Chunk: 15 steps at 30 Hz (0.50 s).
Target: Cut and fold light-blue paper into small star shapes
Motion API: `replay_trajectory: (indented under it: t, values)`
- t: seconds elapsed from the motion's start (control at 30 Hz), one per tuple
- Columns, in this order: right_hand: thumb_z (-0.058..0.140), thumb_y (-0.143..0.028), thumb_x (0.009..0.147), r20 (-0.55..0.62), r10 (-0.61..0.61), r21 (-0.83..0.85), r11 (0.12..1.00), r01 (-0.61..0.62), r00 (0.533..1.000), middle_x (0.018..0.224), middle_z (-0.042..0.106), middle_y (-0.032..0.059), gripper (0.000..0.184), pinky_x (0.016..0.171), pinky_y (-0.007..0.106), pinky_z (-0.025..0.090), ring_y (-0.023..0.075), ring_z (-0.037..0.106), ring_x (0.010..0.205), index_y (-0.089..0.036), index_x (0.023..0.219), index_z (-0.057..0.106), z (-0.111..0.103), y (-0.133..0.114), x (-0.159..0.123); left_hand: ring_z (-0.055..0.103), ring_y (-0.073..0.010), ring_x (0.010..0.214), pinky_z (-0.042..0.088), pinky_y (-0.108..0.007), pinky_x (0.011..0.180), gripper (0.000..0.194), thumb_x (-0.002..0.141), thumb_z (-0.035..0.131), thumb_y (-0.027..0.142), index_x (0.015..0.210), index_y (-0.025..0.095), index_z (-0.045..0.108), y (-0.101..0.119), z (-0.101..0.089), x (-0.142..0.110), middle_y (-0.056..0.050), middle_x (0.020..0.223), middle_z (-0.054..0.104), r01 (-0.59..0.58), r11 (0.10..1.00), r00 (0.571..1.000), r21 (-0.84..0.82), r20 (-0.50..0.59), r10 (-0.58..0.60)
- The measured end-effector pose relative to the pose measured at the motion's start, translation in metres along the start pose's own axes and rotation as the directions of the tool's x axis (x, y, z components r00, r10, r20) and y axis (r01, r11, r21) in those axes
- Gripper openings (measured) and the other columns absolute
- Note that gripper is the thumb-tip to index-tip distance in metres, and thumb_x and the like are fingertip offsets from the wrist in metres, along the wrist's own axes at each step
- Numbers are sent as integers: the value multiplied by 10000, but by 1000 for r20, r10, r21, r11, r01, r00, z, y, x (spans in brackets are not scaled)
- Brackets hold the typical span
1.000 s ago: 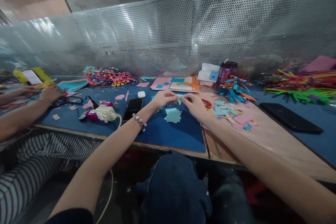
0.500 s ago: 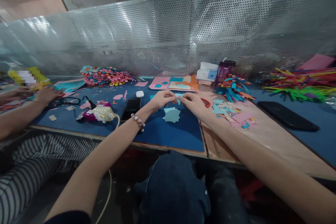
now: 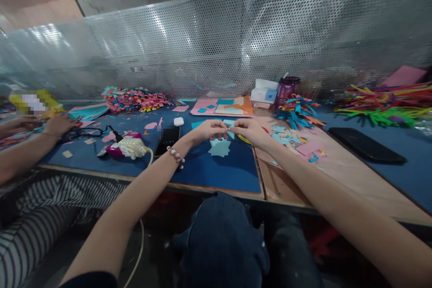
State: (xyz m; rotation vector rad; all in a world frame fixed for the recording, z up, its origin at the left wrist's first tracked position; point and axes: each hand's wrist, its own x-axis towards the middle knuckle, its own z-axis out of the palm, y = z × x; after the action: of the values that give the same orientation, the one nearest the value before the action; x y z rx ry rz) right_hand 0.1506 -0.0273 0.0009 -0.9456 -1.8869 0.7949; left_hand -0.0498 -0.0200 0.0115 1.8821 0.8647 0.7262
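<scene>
My left hand (image 3: pixel 213 129) and my right hand (image 3: pixel 250 131) meet above the blue mat, their fingertips pinched together on a small pale-blue piece (image 3: pixel 231 134) of thin sheet, perhaps paper or foam. Just below the fingers lies a jagged stack of pale-teal squares (image 3: pixel 220 148), fanned like a star. Under my right hand shows a curved yellow thing (image 3: pixel 245 139), and a bit of red is partly hidden behind the same hand. Teal sheet pieces (image 3: pixel 199 124) lie behind my left hand.
Left of my arm are a phone (image 3: pixel 168 141), a white earbud case (image 3: pixel 178 121) and a glue gun (image 3: pixel 127 145) with its cord. Coloured sheets (image 3: pixel 202 103) lie behind. Scraps (image 3: pixel 293 139) and a black phone-like slab (image 3: pixel 366 145) are to the right. A co-worker's hands (image 3: pixel 57 123) work at far left.
My hands have come slightly lower and nearer the teal stack, still pinching the small piece. The yellow thing now shows under my right hand; the red loop is mostly covered.
</scene>
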Motion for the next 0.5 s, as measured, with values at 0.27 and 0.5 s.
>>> replay_trajectory:
  t: [0.27, 0.5]
  values:
    - [639, -497, 674, 69, 61, 88, 994, -67, 996, 594, 523, -14, 349, 499, 239, 272, 91, 400, 532, -150, 707, 633, -2, 7, 3, 550, -106, 604, 353, -214, 499, 231, 767, 592, 380, 804, 152, 614, 4, 0, -4, -85, 773, 681, -29, 991, 998, 133, 54, 22]
    - [626, -514, 680, 77, 56, -7, 998, -56, 995, 574, 501, -27, 355, 504, 250, 253, 89, 361, 521, -159, 682, 642, -4, -5, -1, 584, -123, 658, 406, -241, 586, 199, 755, 602, 337, 802, 148, 640, 7, 1, -4, -82, 777, 697, -49, 986, 998, 162, 46, 42]
